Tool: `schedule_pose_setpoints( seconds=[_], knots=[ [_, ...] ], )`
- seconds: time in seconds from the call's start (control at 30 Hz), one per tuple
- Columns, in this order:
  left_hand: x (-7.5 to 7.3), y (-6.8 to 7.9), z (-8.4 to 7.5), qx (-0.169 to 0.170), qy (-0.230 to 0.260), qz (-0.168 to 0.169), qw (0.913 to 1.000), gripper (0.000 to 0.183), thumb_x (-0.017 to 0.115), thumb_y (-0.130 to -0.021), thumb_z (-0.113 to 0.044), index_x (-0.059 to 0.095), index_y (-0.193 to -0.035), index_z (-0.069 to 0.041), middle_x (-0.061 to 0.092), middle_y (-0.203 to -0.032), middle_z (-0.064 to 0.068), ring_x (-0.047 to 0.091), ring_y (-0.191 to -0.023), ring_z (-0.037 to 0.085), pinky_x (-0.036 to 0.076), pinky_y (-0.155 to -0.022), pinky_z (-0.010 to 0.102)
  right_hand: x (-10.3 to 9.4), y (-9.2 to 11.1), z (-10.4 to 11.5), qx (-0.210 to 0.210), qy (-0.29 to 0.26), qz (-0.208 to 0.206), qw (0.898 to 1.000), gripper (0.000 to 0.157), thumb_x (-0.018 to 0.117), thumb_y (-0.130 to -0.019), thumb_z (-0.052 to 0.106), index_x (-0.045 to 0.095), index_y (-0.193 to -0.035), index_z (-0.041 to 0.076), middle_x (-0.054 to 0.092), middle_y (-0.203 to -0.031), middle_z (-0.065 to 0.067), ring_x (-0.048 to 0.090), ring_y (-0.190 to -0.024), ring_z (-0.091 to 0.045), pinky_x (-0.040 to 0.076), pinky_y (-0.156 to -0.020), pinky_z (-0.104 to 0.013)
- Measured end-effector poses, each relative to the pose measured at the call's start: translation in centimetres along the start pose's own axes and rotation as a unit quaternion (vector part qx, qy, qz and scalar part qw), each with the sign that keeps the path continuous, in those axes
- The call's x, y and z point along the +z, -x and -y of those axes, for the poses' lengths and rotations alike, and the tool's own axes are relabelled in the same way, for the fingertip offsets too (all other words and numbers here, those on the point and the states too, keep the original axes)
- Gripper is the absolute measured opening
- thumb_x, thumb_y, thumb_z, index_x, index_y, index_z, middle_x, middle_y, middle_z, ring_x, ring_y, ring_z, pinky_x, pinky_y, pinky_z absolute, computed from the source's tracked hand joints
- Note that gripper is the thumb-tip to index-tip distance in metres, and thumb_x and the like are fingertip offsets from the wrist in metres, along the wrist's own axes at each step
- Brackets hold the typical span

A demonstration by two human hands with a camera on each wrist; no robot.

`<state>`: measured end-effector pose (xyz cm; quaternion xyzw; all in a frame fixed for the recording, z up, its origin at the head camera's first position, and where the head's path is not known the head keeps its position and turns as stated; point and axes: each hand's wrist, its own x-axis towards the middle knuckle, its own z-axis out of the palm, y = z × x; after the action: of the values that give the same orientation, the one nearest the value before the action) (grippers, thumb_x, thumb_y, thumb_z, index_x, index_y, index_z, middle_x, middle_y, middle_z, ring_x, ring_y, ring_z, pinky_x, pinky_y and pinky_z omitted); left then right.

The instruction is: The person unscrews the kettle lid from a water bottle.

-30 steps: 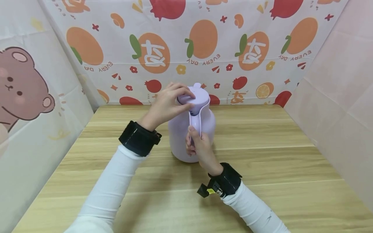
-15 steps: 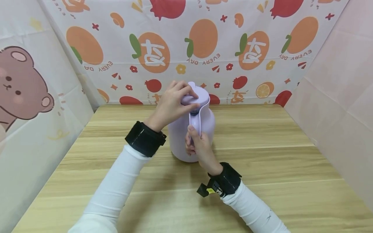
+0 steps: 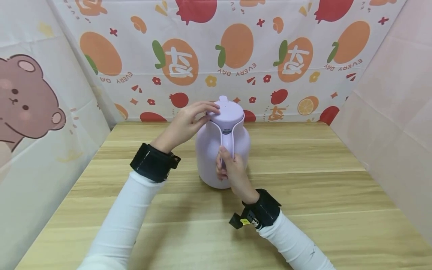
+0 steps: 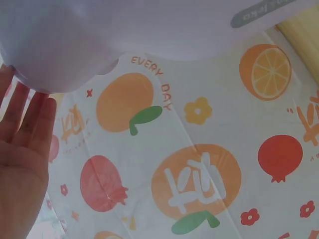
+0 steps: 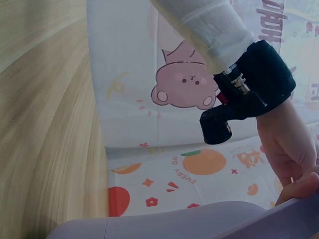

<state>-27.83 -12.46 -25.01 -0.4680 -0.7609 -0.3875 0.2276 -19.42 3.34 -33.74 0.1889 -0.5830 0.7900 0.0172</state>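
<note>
A lavender thermos jug [image 3: 207,161] stands upright on the wooden table, its round lid [image 3: 231,112] on top with a small tab at the far side. My left hand [image 3: 185,123] touches the lid's left edge with its fingertips, the thumb just below them. In the left wrist view, the fingers of this left hand [image 4: 25,149] lie nearly straight against the lavender surface. Lower down, my right hand [image 3: 236,172] grips the jug's handle [image 3: 227,140], thumb up along it. The right wrist view shows the jug [image 5: 164,224] along its bottom edge and the left arm's black wristband [image 5: 269,74].
The wooden table [image 3: 320,187] extends around the jug on both sides. Behind it hangs a fruit-print cloth [image 3: 209,56], close to the jug. A bear-print cloth [image 3: 74,150] walls the left side, and a pale cloth [image 3: 388,93] the right.
The lid's tab has turned to the left. My left hand first moved right over the lid, then slid back left to its edge. The right hand and the jug stay in place.
</note>
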Motion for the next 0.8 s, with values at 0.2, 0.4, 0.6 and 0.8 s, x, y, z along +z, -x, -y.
schedule_pose_setpoints(
  seconds=[0.2, 0.4, 0.6, 0.8],
  knots=[
    [0.22, -0.01, 0.21, 0.006, -0.006, -0.01, 0.9999, 0.025, 0.063, -0.082, 0.009, 0.065, -0.105, 0.001, 0.061, -0.113, 0.011, 0.05, -0.114, 0.021, 0.037, -0.095, 0.032, -0.02, 0.09, 0.15, -0.004, 0.0, 0.002, 1.0, 0.043, 0.044, -0.093, 0.036, 0.043, -0.06, 0.009, 0.034, -0.048, 0.001, 0.031, -0.04, -0.01, 0.031, -0.042, -0.024],
    [0.42, 0.01, 0.04, 0.016, -0.009, -0.02, 0.9996, 0.023, 0.066, -0.08, 0.006, 0.067, -0.102, 0.001, 0.062, -0.11, 0.011, 0.05, -0.111, 0.022, 0.04, -0.092, 0.033, -0.1, 0.12, 0.11, -0.006, -0.003, 0.008, 1.0, 0.044, 0.043, -0.095, 0.036, 0.043, -0.06, 0.01, 0.035, -0.048, 0.002, 0.032, -0.04, -0.01, 0.031, -0.041, -0.024],
    [0.55, -0.01, -0.09, 0.015, -0.01, -0.027, 0.9995, 0.023, 0.068, -0.078, 0.006, 0.067, -0.101, 0.001, 0.062, -0.109, 0.011, 0.05, -0.11, 0.022, 0.04, -0.091, 0.034, -0.13, 0.06, 0.15, -0.003, -0.002, 0.005, 1.0, 0.044, 0.045, -0.093, 0.038, 0.043, -0.06, 0.01, 0.035, -0.048, 0.002, 0.032, -0.04, -0.01, 0.031, -0.041, -0.024],
    [0.83, -0.25, -0.63, 0.008, -0.035, -0.029, 0.9989, 0.022, 0.072, -0.076, 0.002, 0.069, -0.097, -0.002, 0.062, -0.103, 0.008, 0.049, -0.101, 0.022, 0.04, -0.084, 0.034, -0.04, 0.02, 0.17, -0.002, -0.004, 0.005, 1.0, 0.044, 0.045, -0.093, 0.038, 0.043, -0.06, 0.008, 0.035, -0.048, 0.001, 0.031, -0.04, -0.01, 0.03, -0.041, -0.025]
  ],
)
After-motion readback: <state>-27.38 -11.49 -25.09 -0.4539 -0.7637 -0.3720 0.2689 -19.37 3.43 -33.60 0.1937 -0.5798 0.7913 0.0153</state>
